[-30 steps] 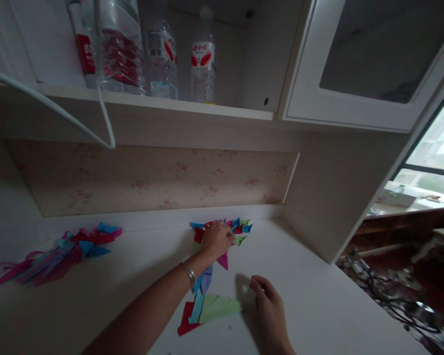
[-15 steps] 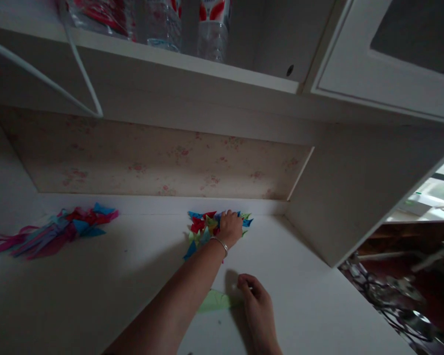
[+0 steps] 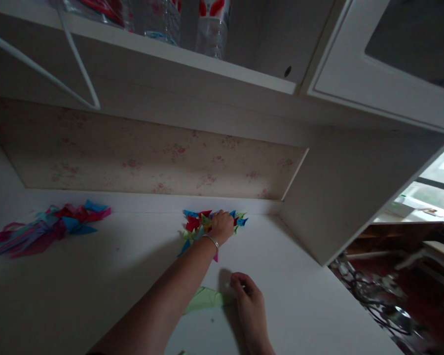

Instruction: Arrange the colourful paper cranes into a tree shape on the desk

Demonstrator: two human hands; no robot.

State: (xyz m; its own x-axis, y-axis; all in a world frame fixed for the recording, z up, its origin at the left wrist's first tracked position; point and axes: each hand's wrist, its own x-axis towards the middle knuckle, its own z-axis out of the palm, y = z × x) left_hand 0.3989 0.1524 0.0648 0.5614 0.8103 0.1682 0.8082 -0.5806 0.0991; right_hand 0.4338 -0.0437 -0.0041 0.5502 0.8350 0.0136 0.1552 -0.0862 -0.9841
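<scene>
My left hand (image 3: 222, 226), with a bracelet at the wrist, reaches across to a pile of small folded paper pieces (image 3: 193, 224) in red, blue, green and yellow. Its fingers bend down onto the pile's right part, and their tips are hidden among the paper. Nearer to me, my right hand (image 3: 249, 301) hovers over the white surface with thumb and forefinger brought together and the other fingers curled. Nothing shows in that pinch. A light green piece of paper (image 3: 207, 300) lies flat just left of it, partly covered by my left forearm.
To the left lies a bundle of pink, blue and purple paper strips (image 3: 48, 229). A shelf (image 3: 207, 64) overhead carries clear bottles (image 3: 212, 37), and a white cable (image 3: 40, 74) hangs from it. A side panel (image 3: 348, 187) bounds the surface on the right.
The view has shifted slightly, so everything sits a little further left. My left hand stays at the paper pile, and a pink paper tip shows more below its wrist. My right hand keeps its pinch.
</scene>
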